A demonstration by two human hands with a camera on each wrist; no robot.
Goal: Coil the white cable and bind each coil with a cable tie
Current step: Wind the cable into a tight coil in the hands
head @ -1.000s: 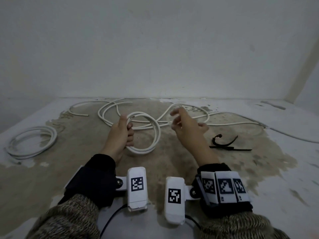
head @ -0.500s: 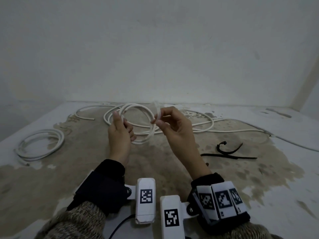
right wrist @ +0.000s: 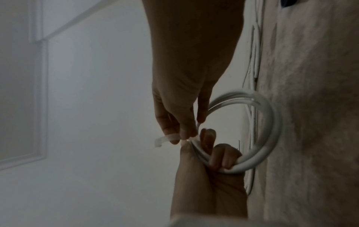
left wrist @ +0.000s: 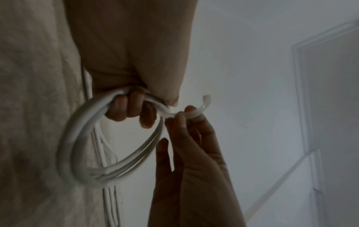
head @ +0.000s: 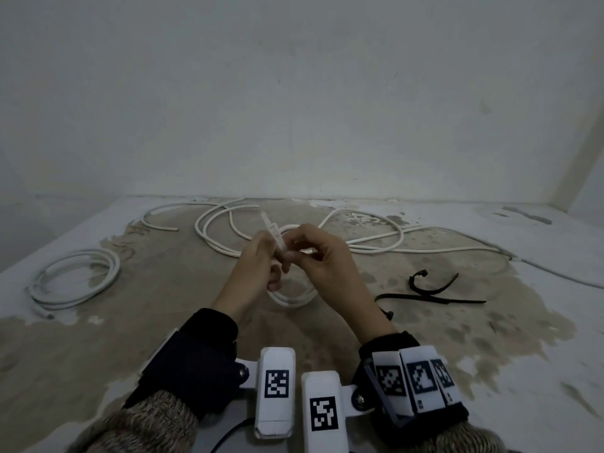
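Note:
My left hand (head: 258,266) grips a small coil of white cable (head: 291,297), fingers curled round its strands (left wrist: 132,106). The coil (left wrist: 77,138) hangs as a ring below that grip, above the table. My right hand (head: 322,263) pinches a white cable tie (head: 273,233) between thumb and fingertips, right beside the left hand's grip. One end of the tie (left wrist: 196,112) curves up and free past the right fingertips; its other end is hidden between the hands. In the right wrist view the tie (right wrist: 167,139) meets the coil (right wrist: 272,122) at the left thumb.
Loose white cable (head: 376,246) sprawls across the stained table (head: 163,322) behind my hands and runs off to the right. A flat coil of white cable (head: 75,279) lies at the left. Black cable ties (head: 431,289) lie to the right. A wall stands behind.
My right hand took the white tie to the coil and now meets the left hand. Both hands have closed together over the coil, nearer to me.

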